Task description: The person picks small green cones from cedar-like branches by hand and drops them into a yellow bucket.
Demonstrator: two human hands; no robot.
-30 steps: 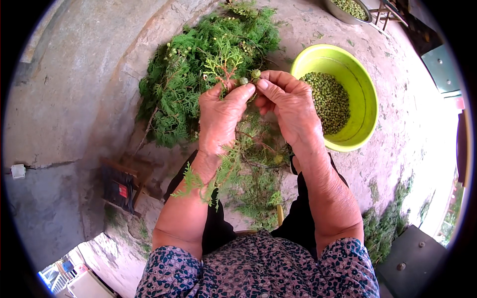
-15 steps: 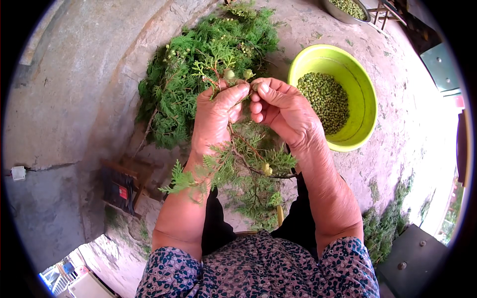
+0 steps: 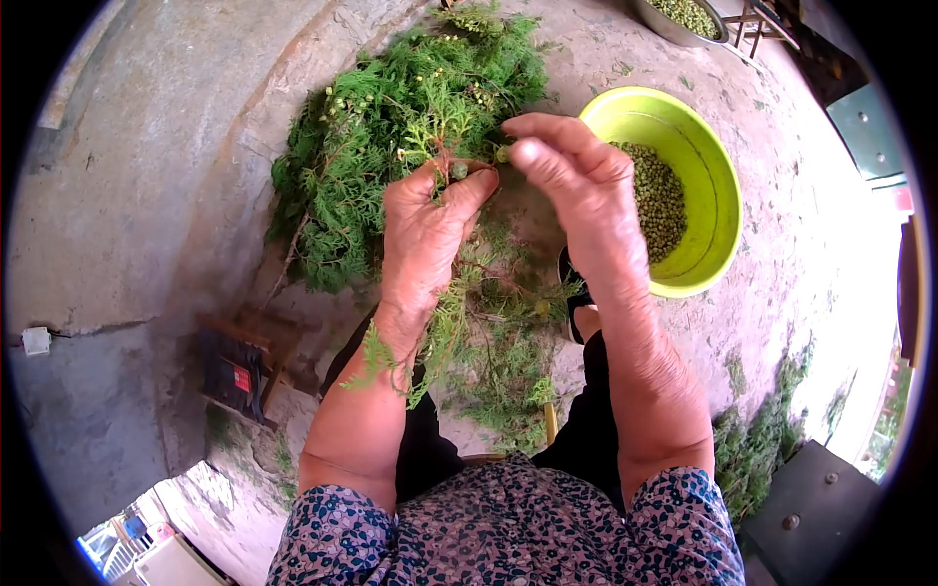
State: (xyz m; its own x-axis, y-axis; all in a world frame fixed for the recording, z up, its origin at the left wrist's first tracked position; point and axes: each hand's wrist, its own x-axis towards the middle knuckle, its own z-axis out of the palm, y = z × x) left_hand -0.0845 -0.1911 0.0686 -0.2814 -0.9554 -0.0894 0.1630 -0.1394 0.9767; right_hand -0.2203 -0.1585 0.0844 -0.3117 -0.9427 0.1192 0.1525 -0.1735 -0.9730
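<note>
My left hand [image 3: 425,234] grips a leafy evergreen sprig [image 3: 445,137], a round green cone [image 3: 458,171] beside its thumb; more of the branch hangs over the forearm. My right hand [image 3: 576,186] is raised and blurred, thumb and forefinger curved near another small green round piece [image 3: 502,154]; whether they hold it I cannot tell. Behind both lies a large pile of cut branches [image 3: 332,195] with small cones. A lime plastic tub [image 3: 711,215], partly filled with small green cones [image 3: 660,200], stands at the right, partly behind my right hand.
A metal bowl of cones [image 3: 689,34] sits by a metal stand at the top right. A low wooden stool with a dark item [image 3: 239,366] is at the left. Loose greenery [image 3: 772,439] lies at the lower right beside a grey panel [image 3: 801,518].
My right hand has moved up and right, away from my left hand's fingertips, and turned. My left hand has shifted slightly left with the sprig still in it.
</note>
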